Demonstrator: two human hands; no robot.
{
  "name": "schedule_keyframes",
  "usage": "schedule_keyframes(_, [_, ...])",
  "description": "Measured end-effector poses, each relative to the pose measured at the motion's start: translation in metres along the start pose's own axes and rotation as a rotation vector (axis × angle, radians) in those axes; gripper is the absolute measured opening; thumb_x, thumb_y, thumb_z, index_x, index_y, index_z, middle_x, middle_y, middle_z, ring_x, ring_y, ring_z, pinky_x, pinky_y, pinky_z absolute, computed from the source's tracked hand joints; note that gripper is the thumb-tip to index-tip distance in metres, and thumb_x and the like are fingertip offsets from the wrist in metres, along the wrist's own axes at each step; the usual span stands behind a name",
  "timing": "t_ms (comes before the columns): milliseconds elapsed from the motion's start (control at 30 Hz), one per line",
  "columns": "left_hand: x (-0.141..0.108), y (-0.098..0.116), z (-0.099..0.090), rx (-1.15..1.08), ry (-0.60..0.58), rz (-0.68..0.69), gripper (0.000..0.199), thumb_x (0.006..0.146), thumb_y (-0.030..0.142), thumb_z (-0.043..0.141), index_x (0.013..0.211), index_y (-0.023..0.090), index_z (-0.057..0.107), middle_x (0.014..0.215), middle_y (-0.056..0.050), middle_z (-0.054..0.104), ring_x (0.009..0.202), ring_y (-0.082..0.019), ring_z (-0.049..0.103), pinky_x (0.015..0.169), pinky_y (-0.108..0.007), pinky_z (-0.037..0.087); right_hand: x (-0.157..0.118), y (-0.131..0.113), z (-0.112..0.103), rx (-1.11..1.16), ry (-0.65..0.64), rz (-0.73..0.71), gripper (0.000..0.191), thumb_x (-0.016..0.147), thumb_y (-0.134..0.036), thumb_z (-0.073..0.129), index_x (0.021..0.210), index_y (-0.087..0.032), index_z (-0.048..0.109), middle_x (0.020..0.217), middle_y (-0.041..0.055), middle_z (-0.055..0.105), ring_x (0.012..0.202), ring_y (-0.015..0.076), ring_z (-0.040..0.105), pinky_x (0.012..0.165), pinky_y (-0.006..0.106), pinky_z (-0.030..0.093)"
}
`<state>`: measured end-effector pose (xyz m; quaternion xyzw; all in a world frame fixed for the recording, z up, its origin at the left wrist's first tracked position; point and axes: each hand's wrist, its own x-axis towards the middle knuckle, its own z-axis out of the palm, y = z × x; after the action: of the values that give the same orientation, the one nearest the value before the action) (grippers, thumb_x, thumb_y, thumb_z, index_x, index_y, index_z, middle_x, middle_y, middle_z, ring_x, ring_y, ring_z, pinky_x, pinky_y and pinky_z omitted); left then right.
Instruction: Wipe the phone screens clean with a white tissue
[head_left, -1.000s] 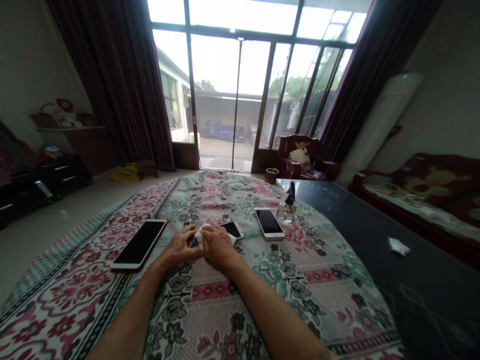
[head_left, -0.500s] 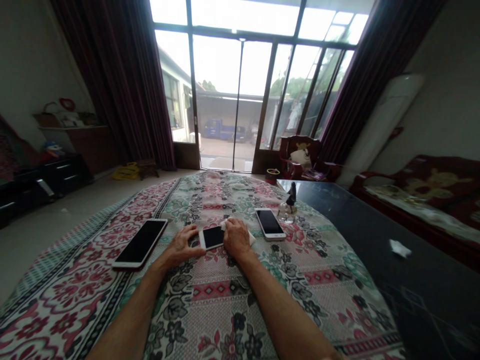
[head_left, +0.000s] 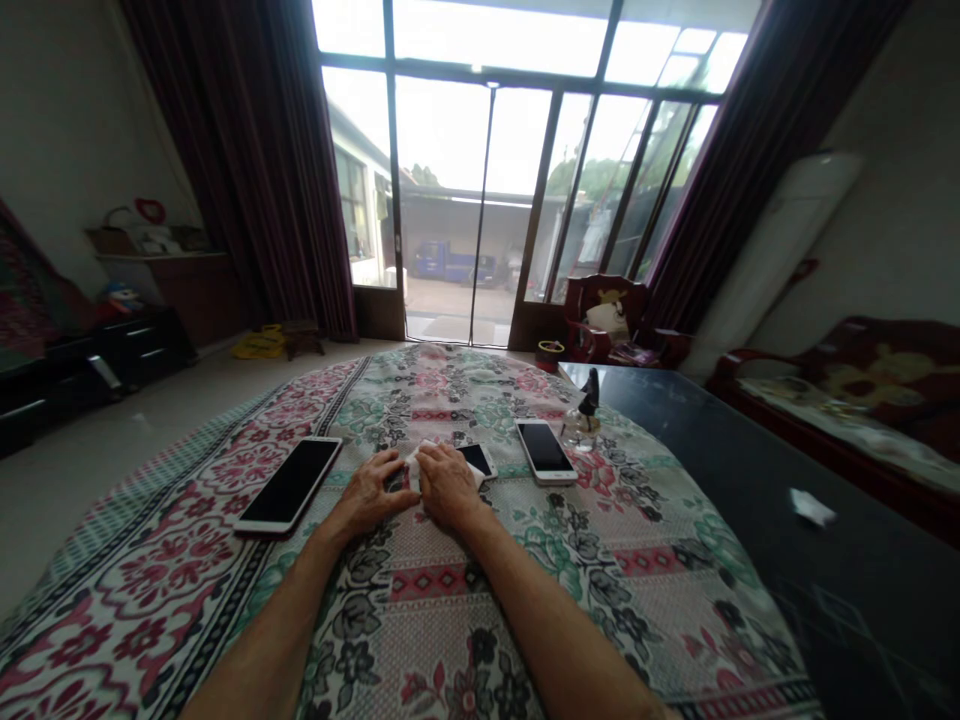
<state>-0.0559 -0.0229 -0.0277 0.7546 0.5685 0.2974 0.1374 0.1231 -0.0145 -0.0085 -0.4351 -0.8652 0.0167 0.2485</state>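
Hands sit close together at the centre of the view. The right hand [head_left: 448, 487] is curled narrowly down over a crumpled white tissue [head_left: 415, 466], and the left hand [head_left: 367, 494] lies just beside it at 9 o'clock, its bent fingers [head_left: 391, 478] reaching the tissue's edge. Whether either hand is actually gripping the tissue cannot be told. The tissue partly covers a small smartphone [head_left: 475, 460], which lies screen up at 1 o'clock from the right hand. Everything rests on a pink, green and black floral cover [head_left: 427, 582].

Farther out at 9 o'clock, beyond the left hand, lies a large black-screened smartphone [head_left: 289, 485]. At 2 o'clock is a white-framed smartphone [head_left: 545, 450], with a glass ornament topped by a dark bird shape [head_left: 583, 420] just past it. A dark glossy worktop [head_left: 750, 470] stretches away at 3 o'clock, bearing a white paper scrap [head_left: 810, 507], and a red-covered sofa [head_left: 847, 385] stands behind it. A carved red chair [head_left: 604, 315] stands at 1 o'clock. At 12 o'clock, tall glass doors [head_left: 450, 200] show a blue truck [head_left: 450, 262] outside.
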Motion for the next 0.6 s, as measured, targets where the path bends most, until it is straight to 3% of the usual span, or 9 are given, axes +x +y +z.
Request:
schedule_keyframes(300, [0.0,-0.009,0.001,-0.02,-0.043,0.076,0.053,0.071,0.044,0.069,0.117,0.019,0.069,0.137,-0.014,0.057,0.129,-0.033,0.05,0.11,-0.045,0.036,-0.016,0.002,-0.016,0.049,-0.086,-0.154,0.027,0.096,-0.019,0.043,0.118,-0.02,0.06,0.128,0.006,0.06,0.118,0.0196,0.049,0.1,0.033,0.036])
schedule_keyframes(467, [0.001,-0.013,0.004,0.003,-0.05,0.038,0.054,0.07,0.041,0.067,0.119,0.02,0.068,0.139,-0.012,0.056,0.133,-0.034,0.045,0.113,-0.047,0.033,-0.041,0.001,-0.035,0.107,-0.154,-0.211,0.03,0.094,-0.017,0.045,0.119,-0.021,0.061,0.13,0.0048,0.06,0.115,0.0191,0.051,0.099,0.032,0.037])
schedule_keyframes(600, [0.001,-0.011,0.005,0.009,-0.053,0.027,0.053,0.07,0.038,0.065,0.119,0.019,0.068,0.139,-0.012,0.056,0.133,-0.033,0.045,0.113,-0.044,0.033,-0.042,0.002,-0.038,0.122,-0.159,-0.236,0.03,0.094,-0.016,0.045,0.119,-0.021,0.061,0.128,0.0043,0.061,0.114,0.0184,0.051,0.099,0.031,0.037])
